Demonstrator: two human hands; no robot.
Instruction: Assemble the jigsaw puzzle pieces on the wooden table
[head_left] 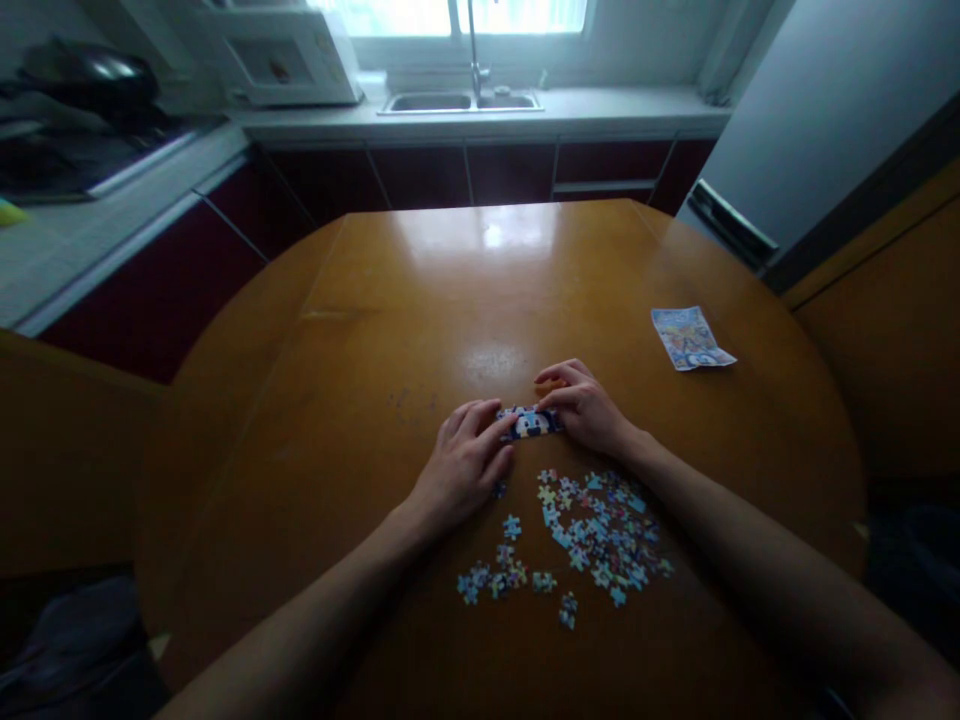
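A narrow joined strip of jigsaw puzzle (534, 424), showing a blue-and-white cartoon face with dark edges, lies flat on the table between my hands. My left hand (466, 458) rests at its left end, fingers stretched out and the index fingertip on the strip; the thumb is apart, just below. From the other side, my right hand (589, 408) bends its fingers over the strip's upper right edge and grips it there. Part of that end is hidden under the fingers. A pile of loose jigsaw pieces (604, 530) lies nearer to me, beside my right forearm.
Small clusters of jigsaw pieces (491, 578) lie left of the pile. A creased picture sheet (690, 338) is on the right of the wooden table (420, 310). Beyond stand a counter with a sink (439, 103), a microwave (281, 60) and a stove (75, 160).
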